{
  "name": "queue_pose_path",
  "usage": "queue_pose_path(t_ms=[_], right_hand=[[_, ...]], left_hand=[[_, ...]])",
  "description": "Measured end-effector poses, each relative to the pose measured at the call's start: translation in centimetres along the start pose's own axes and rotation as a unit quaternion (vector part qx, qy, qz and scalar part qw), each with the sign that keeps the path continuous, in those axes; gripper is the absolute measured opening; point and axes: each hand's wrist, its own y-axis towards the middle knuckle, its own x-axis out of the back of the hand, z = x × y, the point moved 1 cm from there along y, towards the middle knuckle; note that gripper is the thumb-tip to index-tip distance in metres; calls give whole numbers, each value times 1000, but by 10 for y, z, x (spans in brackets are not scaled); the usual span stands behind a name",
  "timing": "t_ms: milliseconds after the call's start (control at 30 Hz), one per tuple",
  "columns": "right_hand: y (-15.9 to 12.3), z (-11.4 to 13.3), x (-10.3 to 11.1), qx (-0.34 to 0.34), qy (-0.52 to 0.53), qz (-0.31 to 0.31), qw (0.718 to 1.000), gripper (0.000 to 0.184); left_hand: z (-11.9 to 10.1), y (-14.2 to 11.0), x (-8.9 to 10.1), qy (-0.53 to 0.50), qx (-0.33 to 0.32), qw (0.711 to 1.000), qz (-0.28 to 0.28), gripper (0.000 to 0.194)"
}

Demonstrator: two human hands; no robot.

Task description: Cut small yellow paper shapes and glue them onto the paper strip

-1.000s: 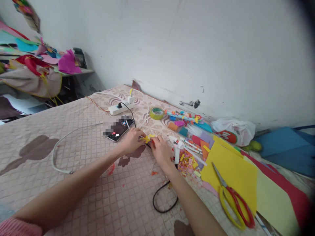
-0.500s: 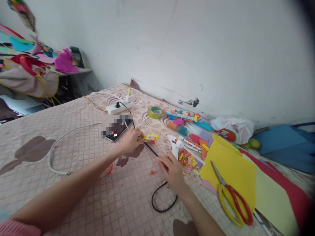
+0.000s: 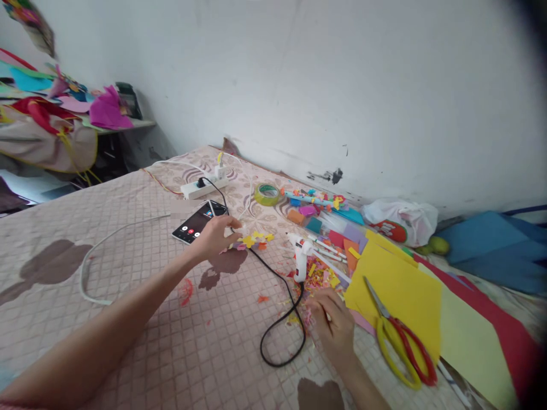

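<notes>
Your right hand (image 3: 335,322) has withdrawn nearside of the glue gun (image 3: 301,261), fingers curled, contents unclear; only your left hand (image 3: 216,236) now attends the paper flowers (image 3: 249,242) left of it, hold unclear.

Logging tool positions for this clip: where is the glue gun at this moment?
In the head view, the glue gun is right of centre, beside the paper scraps, just beyond the right hand.
</notes>
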Motion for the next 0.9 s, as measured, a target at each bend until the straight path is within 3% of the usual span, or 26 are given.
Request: queue_pose_path(t_ms=[67,133,233,433,567,733,900], right_hand=[[1,-4,-2,-49,-22,-36,998,5],[5,-10,-4,-111,-44,-60,991,15],[15,-18,-7,-166,-75,-35,983,27],[47,-26,-13,-162,-148,38,975,38],[60,-29,-25,-169,-189,73,964,36],[66,-35,-38,-165,-207,29,964,27],[67,-30,-31,-169,-186,-32,967,26]], left_hand=[[1,-1,7,-11,18,1000,-13,19],[2,-2,12,-20,23,999,-17,18],[4,-4,16,-22,23,999,-15,17],[7,-9,16,21,19,1000,6,16],[5,-11,13,45,19,998,33,12],[2,-12,9,56,16,997,40,11],[4,-13,8,61,18,997,40,12]])
